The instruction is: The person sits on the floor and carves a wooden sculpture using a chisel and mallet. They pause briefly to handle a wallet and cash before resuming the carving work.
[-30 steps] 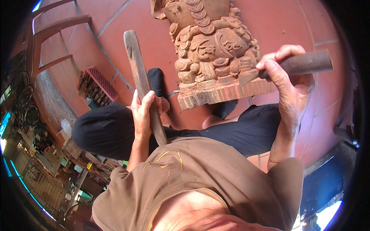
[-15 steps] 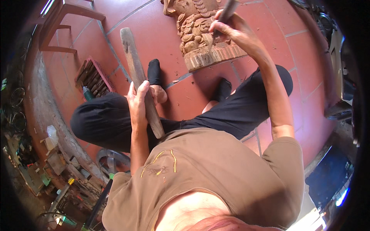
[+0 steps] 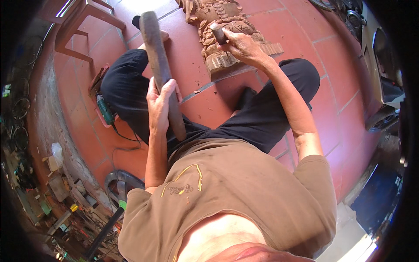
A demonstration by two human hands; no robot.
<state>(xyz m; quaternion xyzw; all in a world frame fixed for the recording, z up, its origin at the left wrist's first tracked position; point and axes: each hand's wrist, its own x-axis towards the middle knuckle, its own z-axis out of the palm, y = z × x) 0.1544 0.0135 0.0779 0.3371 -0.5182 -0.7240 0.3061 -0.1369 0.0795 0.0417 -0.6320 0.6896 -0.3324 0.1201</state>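
My left hand [image 3: 160, 105] is closed round the lower half of a long wooden club [image 3: 156, 48]. Its thick end points away from me, and its lower end rests near my lap. My right hand [image 3: 244, 47] grips a chisel [image 3: 218, 34] by its short dark handle, pale end up; the blade is hidden in this view. Just beyond and below that hand, a brown wood carving [image 3: 207, 22] with figured relief and a flat, rough-cut base lies on the floor. The chisel overlaps the carving in the picture; whether they touch I cannot tell.
Red tiles [image 3: 331, 83] cover the floor. By my left knee lie a partly hidden pink tray [image 3: 104, 71] and a green corded power tool [image 3: 104, 108]. A brown chair [image 3: 83, 26] stands far left. Wood scraps [image 3: 56, 185] crowd the left edge, near a dark wheel [image 3: 118, 181].
My right hand has come left and slightly nearer with the chisel, which has tipped its handle end leftward. The club has risen farther away. My left foot has shifted far and left.
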